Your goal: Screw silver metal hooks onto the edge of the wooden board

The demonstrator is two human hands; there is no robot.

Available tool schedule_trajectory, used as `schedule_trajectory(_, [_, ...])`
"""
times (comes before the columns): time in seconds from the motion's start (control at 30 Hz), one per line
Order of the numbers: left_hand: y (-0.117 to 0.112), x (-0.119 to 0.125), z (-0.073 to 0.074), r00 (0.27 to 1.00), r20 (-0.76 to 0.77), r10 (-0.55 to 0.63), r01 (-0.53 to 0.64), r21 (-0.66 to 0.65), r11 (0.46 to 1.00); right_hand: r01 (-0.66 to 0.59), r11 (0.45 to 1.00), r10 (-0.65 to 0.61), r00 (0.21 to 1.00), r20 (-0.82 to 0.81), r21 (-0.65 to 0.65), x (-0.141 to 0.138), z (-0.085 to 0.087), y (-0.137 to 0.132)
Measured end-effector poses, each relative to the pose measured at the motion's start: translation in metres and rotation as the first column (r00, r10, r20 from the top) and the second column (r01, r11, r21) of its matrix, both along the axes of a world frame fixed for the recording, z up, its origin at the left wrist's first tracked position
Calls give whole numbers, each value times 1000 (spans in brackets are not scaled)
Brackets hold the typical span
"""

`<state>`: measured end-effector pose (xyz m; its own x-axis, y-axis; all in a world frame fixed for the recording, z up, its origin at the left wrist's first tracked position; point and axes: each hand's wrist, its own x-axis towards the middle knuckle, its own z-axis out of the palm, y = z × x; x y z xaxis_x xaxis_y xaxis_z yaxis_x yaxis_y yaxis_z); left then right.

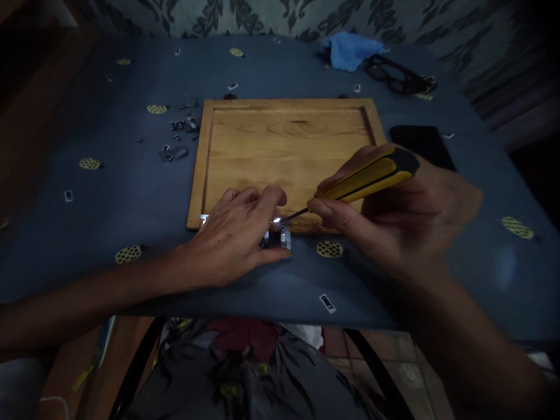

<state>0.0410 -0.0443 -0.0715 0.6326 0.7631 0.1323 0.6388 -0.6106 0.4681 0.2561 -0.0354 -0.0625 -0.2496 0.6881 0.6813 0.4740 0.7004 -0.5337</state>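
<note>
My left hand [238, 233] rests on the table at the near edge of a wooden tray [284, 146]. Its fingers are closed over a small shiny metal piece [280, 238] and pin it down. My right hand [394, 216] grips a yellow and black screwdriver [367, 178]. The thin tip of the tool points left and down and meets the top of the metal piece just beside my left fingertips.
Small metal parts [179, 137] lie in a heap left of the tray. A blue cloth [350, 49] and black glasses [396, 76] sit at the far right, and a dark phone [422, 146] lies right of the tray. The table's blue cover [131, 192] has yellow spots.
</note>
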Motion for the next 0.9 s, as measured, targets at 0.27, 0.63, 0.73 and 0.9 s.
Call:
schedule_trajectory(0.27, [0, 1, -1, 1000, 15, 4, -4, -2, 1000, 19, 999, -18, 1000, -15, 30, -1, -1, 1])
schedule_trajectory(0.63, [-1, -2, 6, 998, 55, 33, -27, -105, 994, 20, 1000, -20, 1000, -18, 10, -3, 1, -1])
schedule_trajectory(0.73, [-1, -2, 8, 998, 52, 31, -26, -99, 995, 17, 1000, -17, 1000, -10, 5, -3, 1, 0])
schedule_trajectory(0.9, [-1, -1, 8, 998, 47, 35, -30, -119, 992, -15, 1000, 16, 999, -35, 10, -3, 0, 1])
